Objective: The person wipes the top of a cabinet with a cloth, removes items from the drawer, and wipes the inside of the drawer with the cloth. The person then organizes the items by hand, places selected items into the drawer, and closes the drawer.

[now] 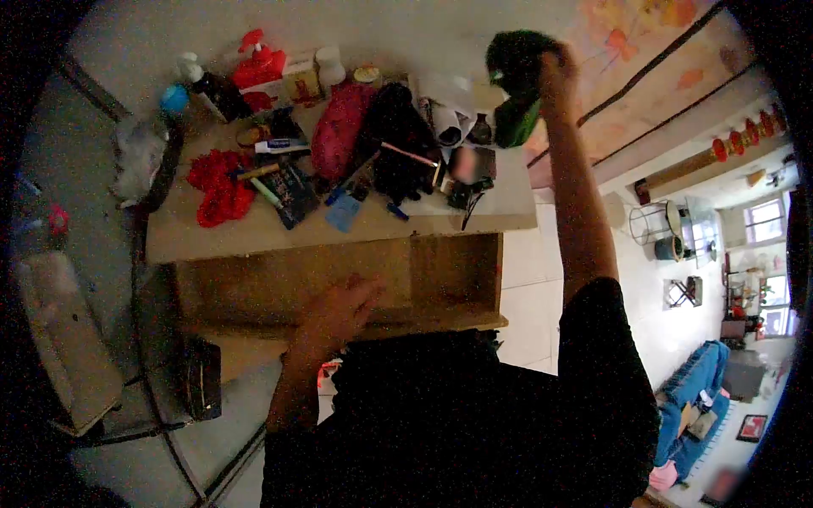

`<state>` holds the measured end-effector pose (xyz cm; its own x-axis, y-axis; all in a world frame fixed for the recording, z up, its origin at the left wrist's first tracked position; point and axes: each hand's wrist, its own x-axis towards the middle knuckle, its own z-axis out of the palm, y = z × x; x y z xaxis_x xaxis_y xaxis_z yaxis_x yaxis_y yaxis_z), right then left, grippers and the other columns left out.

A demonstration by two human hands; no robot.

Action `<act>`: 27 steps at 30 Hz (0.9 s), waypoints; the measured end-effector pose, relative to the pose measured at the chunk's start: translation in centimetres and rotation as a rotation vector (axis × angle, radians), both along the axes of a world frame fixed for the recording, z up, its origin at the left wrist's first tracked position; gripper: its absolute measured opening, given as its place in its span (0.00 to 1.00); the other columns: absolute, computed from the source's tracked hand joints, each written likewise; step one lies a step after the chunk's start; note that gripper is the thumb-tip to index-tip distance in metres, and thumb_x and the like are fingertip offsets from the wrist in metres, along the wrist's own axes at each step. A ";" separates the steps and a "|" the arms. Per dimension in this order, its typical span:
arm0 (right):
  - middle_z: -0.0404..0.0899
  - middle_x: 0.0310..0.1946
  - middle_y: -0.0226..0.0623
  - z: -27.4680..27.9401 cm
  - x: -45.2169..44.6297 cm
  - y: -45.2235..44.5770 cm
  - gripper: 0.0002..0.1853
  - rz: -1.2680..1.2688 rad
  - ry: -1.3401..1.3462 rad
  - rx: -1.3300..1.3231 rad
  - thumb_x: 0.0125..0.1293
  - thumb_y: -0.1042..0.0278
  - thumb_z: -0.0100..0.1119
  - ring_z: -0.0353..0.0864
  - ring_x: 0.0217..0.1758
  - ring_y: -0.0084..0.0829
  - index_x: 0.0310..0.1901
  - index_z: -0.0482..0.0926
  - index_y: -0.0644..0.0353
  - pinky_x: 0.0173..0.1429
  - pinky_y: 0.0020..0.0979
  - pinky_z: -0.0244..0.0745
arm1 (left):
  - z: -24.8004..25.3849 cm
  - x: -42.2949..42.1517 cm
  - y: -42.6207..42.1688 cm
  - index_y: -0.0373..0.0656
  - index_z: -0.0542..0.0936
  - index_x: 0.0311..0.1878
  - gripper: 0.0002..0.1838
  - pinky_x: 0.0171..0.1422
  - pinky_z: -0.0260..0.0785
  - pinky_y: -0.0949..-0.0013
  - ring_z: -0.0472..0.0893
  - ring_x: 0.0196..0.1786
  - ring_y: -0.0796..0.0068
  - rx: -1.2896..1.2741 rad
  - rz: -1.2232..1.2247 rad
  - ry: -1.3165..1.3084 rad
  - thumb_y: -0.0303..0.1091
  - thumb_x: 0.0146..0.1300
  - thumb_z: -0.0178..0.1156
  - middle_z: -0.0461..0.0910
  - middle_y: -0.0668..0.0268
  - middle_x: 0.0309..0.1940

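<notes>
My right hand (557, 80) reaches to the back right of the tabletop, its fingers closed on a dark green, soft-looking item (515, 63), perhaps cloth; its kind is unclear in the dim light. Over the open drawer (453, 271) is my left hand (343, 305), fingers stretched out and holding nothing. The drawer's wooden bottom shows bare. On the tabletop (203, 241) behind it lie a red cloth bundle (222, 184), a pink pouch (340, 131), a black cloth-like heap (396, 140), a white-and-blue tube (281, 146) and a blue card-like piece (343, 212).
A red pump bottle (259, 68), a white bottle (330, 68) and a dark bottle (218, 95) stand along the wall. A clear plastic bag (140, 157) hangs at the left corner. Right of the table, floor leads to a blue-covered seat (690, 398).
</notes>
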<state>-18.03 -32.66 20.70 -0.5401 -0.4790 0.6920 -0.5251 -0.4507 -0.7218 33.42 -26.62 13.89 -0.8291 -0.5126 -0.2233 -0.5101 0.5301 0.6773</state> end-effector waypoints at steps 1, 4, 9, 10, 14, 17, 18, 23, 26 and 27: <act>0.85 0.48 0.34 -3.4 -3.5 -1.8 0.18 -0.138 0.163 0.358 0.74 0.66 0.61 0.80 0.50 0.27 0.60 0.81 0.66 0.55 0.33 0.77 | -0.3 0.2 0.0 0.47 0.81 0.64 0.19 0.60 0.76 0.47 0.83 0.55 0.41 0.022 0.006 0.003 0.45 0.78 0.55 0.84 0.48 0.53; 0.76 0.66 0.48 -5.3 0.3 -1.0 0.32 0.023 0.287 0.948 0.70 0.53 0.67 0.74 0.68 0.44 0.70 0.75 0.62 0.73 0.43 0.68 | -2.1 1.4 0.0 0.48 0.80 0.65 0.19 0.62 0.75 0.46 0.82 0.58 0.43 0.027 0.012 0.045 0.46 0.78 0.55 0.83 0.49 0.54; 0.69 0.74 0.55 -4.3 4.4 0.0 0.34 -0.050 0.565 0.940 0.66 0.55 0.69 0.65 0.78 0.56 0.71 0.75 0.59 0.80 0.49 0.62 | -4.7 3.1 -0.4 0.46 0.79 0.66 0.22 0.69 0.70 0.45 0.79 0.63 0.43 -0.012 0.033 -0.037 0.47 0.77 0.57 0.81 0.48 0.59; 0.69 0.74 0.56 -4.7 4.4 0.1 0.34 -0.052 0.573 0.893 0.65 0.56 0.69 0.64 0.78 0.57 0.71 0.75 0.58 0.80 0.49 0.62 | -6.2 3.7 -0.5 0.44 0.79 0.66 0.23 0.72 0.68 0.45 0.78 0.65 0.42 -0.026 0.028 -0.011 0.48 0.76 0.58 0.80 0.47 0.61; 0.68 0.75 0.52 -6.6 4.2 1.1 0.34 -0.213 0.611 0.762 0.62 0.57 0.71 0.62 0.80 0.57 0.70 0.77 0.53 0.82 0.51 0.58 | -10.2 5.5 0.2 0.41 0.79 0.66 0.25 0.75 0.66 0.46 0.76 0.67 0.41 -0.488 -0.008 0.020 0.48 0.74 0.61 0.78 0.46 0.64; 0.67 0.76 0.48 -4.5 6.1 3.4 0.35 -0.054 0.480 0.701 0.60 0.56 0.72 0.60 0.81 0.56 0.70 0.77 0.52 0.83 0.53 0.55 | -13.9 7.1 0.3 0.41 0.79 0.66 0.26 0.78 0.64 0.46 0.74 0.70 0.42 -0.250 0.050 -0.021 0.48 0.73 0.62 0.78 0.46 0.66; 0.67 0.77 0.46 -2.9 7.6 4.3 0.36 0.149 0.412 0.656 0.59 0.56 0.72 0.58 0.82 0.55 0.70 0.77 0.52 0.83 0.54 0.54 | -13.0 6.9 0.1 0.42 0.79 0.66 0.26 0.78 0.64 0.46 0.74 0.70 0.42 -0.135 0.086 -0.080 0.48 0.73 0.63 0.78 0.46 0.66; 0.64 0.79 0.44 -3.2 12.9 4.3 0.40 -0.019 0.797 0.723 0.61 0.57 0.69 0.60 0.82 0.53 0.76 0.68 0.45 0.80 0.55 0.58 | -13.0 5.1 -0.3 0.42 0.79 0.66 0.26 0.76 0.66 0.47 0.75 0.69 0.41 -0.048 0.023 -0.138 0.49 0.72 0.63 0.78 0.46 0.65; 0.69 0.76 0.42 -5.9 10.8 1.9 0.38 -0.031 0.890 0.639 0.65 0.59 0.67 0.71 0.76 0.51 0.77 0.68 0.40 0.74 0.52 0.70 | -10.0 2.6 -0.8 0.41 0.80 0.65 0.24 0.74 0.69 0.49 0.77 0.68 0.42 -0.011 0.031 -0.115 0.47 0.73 0.62 0.79 0.46 0.64; 0.75 0.71 0.44 -3.9 12.1 2.3 0.34 -0.083 0.632 0.786 0.66 0.59 0.67 0.76 0.71 0.50 0.74 0.71 0.42 0.70 0.48 0.74 | -9.5 2.3 -0.8 0.42 0.80 0.65 0.23 0.73 0.70 0.50 0.77 0.67 0.43 -0.023 0.026 -0.031 0.45 0.74 0.62 0.80 0.47 0.63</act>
